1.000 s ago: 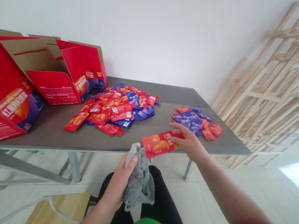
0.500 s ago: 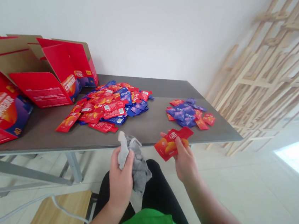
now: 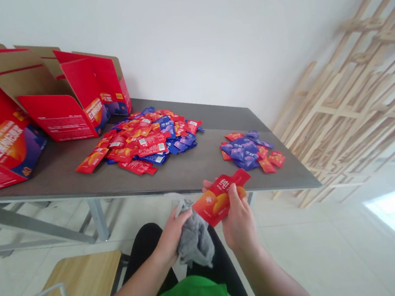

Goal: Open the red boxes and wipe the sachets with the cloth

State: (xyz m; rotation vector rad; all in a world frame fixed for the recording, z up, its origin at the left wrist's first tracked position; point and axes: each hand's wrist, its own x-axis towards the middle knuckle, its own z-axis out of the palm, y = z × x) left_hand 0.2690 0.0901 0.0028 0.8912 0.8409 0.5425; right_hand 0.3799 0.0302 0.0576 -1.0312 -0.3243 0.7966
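Over my lap, my left hand (image 3: 174,235) is closed on a crumpled grey cloth (image 3: 196,243). My right hand (image 3: 238,219) grips a red and orange sachet (image 3: 215,200) by its right part, thumb on top. The sachet's left end comes up against the cloth or just above it; I cannot tell if they touch. Beyond my hands on the table (image 3: 123,184) lies a large heap of red and blue sachets (image 3: 150,136). A smaller pile of blue and red sachets (image 3: 245,150) lies to the right.
Open red cartons (image 3: 58,115) stand at the table's left, with a larger red carton (image 3: 4,140) closest. Wooden frames (image 3: 346,90) lean on the wall at the right. A wooden stool (image 3: 74,288) with a white cable (image 3: 62,291) is at my lower left.
My left hand has moved right and down with the cloth. My right hand has brought the sachet left and slightly down, so sachet and cloth are now close together.
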